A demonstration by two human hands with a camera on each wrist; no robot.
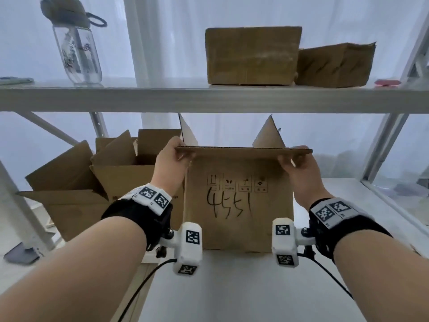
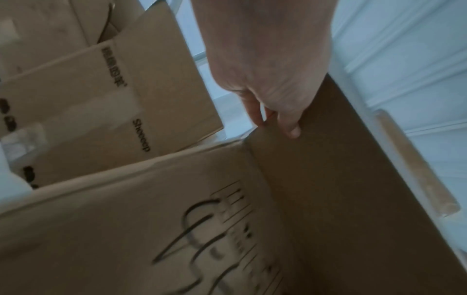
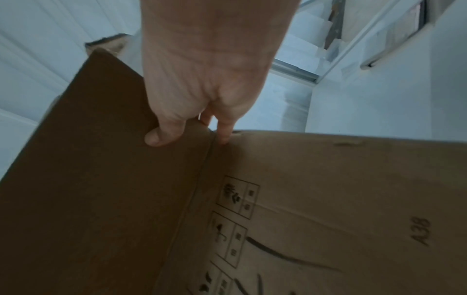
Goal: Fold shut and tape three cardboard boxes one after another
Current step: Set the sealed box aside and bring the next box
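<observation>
1. Where the upper shelf begins at the far left, a clear water bottle with a dark cap stands upright on it.
2. Below it, on the white table, two open cardboard boxes sit side by side with their flaps up; the wrist view shows print on the side of one.
3. Just right of them, the left hand pinches the left end of the near flap: the thumb lies on the flap's underside and the other fingers go over its top.
4. The box marked 4551 stands upright on the table, between the two hands and close to the open boxes. Its near flap is held about level, seen edge-on from the head camera, and its two side flaps stand up behind.
5. The right hand pinches the right end of the same flap, thumb under it and fingers over it, one fingertip near the fold line.
6. Both hands are well apart, one at each end of the flap.
7. On the upper shelf to the right, two closed cardboard boxes lie touching, the right one dented.
8. A small red object lies at the shelf's far right; it is too blurred to identify.
</observation>
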